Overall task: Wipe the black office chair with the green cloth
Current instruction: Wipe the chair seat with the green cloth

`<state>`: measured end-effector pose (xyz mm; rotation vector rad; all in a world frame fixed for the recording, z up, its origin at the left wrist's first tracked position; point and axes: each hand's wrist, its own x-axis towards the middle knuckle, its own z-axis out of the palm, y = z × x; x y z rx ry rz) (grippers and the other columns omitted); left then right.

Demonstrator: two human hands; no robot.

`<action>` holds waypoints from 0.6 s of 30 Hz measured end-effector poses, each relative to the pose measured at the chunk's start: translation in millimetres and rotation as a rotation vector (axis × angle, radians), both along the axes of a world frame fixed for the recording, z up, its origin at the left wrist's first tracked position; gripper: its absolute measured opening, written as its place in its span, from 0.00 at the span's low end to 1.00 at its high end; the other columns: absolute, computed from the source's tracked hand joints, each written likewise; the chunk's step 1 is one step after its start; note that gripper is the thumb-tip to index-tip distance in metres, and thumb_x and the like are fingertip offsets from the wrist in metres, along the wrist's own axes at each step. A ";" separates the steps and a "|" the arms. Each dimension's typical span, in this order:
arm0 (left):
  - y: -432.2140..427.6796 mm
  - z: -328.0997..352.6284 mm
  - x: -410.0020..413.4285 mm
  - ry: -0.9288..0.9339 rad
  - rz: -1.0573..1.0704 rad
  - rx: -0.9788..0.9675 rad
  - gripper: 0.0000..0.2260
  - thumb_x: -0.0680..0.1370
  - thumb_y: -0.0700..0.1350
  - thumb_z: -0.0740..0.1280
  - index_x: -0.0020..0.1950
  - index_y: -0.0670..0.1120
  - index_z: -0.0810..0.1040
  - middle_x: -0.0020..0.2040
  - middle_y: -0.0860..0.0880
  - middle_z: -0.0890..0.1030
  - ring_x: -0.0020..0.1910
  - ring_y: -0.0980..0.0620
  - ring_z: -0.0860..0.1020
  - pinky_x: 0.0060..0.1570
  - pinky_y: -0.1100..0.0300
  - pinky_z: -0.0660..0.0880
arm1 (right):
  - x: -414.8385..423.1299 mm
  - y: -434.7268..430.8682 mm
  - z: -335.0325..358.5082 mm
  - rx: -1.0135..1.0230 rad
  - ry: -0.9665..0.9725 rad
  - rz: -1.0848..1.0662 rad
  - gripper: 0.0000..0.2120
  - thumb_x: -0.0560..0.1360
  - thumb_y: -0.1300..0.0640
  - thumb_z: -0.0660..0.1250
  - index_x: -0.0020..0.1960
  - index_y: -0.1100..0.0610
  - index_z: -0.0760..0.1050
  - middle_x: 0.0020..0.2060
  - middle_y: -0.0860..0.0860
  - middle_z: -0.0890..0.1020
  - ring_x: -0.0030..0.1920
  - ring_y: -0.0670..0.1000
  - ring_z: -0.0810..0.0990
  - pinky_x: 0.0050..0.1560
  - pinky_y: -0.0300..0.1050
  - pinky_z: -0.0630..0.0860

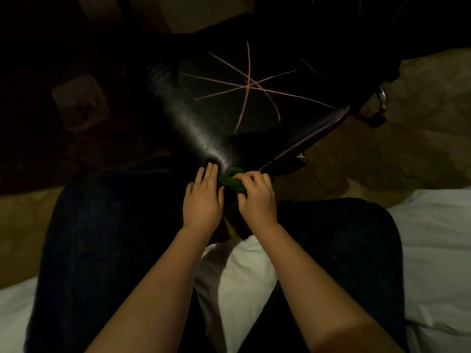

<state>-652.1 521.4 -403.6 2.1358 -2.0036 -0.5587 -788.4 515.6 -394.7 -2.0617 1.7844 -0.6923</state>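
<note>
The black office chair [229,103] stands in front of my knees, its seat glossy and crossed by thin pink stitched lines in a star. My right hand [256,197] grips the bunched green cloth [230,180] at the seat's near corner. My left hand [204,197] lies beside it with straight fingers, the fingertips resting on the near edge of the seat. The room is dim and the chair's back and left side fade into darkness.
I sit on a white bed [438,250], my legs in dark jeans [102,250] on either side of my arms. Brownish patterned floor [407,149] spreads to the right. A chrome chair part [382,99] shows at right. A faint boxy object [79,103] lies in shadow at left.
</note>
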 end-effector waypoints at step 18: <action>-3.6 1.4 3.3 0.102 0.034 0.025 0.27 0.84 0.52 0.54 0.81 0.47 0.49 0.81 0.51 0.51 0.79 0.51 0.48 0.76 0.50 0.55 | -36.2 -15.3 1.1 0.031 -0.223 -0.267 0.17 0.70 0.66 0.67 0.58 0.56 0.76 0.57 0.54 0.75 0.60 0.54 0.72 0.59 0.50 0.73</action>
